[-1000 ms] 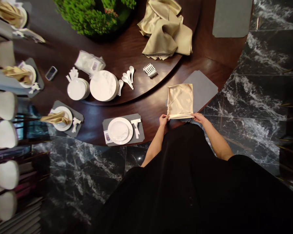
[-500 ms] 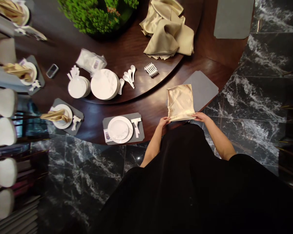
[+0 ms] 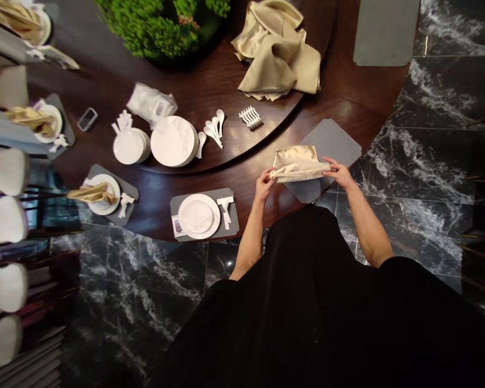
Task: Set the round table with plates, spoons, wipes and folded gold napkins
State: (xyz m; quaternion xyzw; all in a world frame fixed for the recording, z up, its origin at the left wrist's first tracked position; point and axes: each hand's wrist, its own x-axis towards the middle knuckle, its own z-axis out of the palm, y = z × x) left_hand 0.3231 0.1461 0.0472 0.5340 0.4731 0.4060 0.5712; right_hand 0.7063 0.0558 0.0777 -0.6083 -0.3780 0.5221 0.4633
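A shiny gold cloth napkin point(image 3: 297, 163) is stretched between my two hands, its near edge doubled back toward the far side. My left hand point(image 3: 264, 183) pinches the left end of that edge. At the right end, my right hand point(image 3: 339, 173) is closed on the cloth with thumb and fingers. Beneath and behind the napkin lies a grey placemat point(image 3: 337, 141), partly covered by it, at the table's rim. Farther off, a heap of gold napkins point(image 3: 272, 59) rests on the turntable.
On the turntable stand a stack of large plates point(image 3: 172, 141), small plates point(image 3: 128, 146), white spoons point(image 3: 213, 129), white chopstick rests point(image 3: 250, 117) and a green plant point(image 3: 157, 27). A set place with a plate point(image 3: 216, 215) is to the left. Chairs point(image 3: 8, 172) line the far left.
Both hands have moved away from my body, carrying the napkin's near edge over. The napkin now looks shorter, and more of the placemat's near corner shows.
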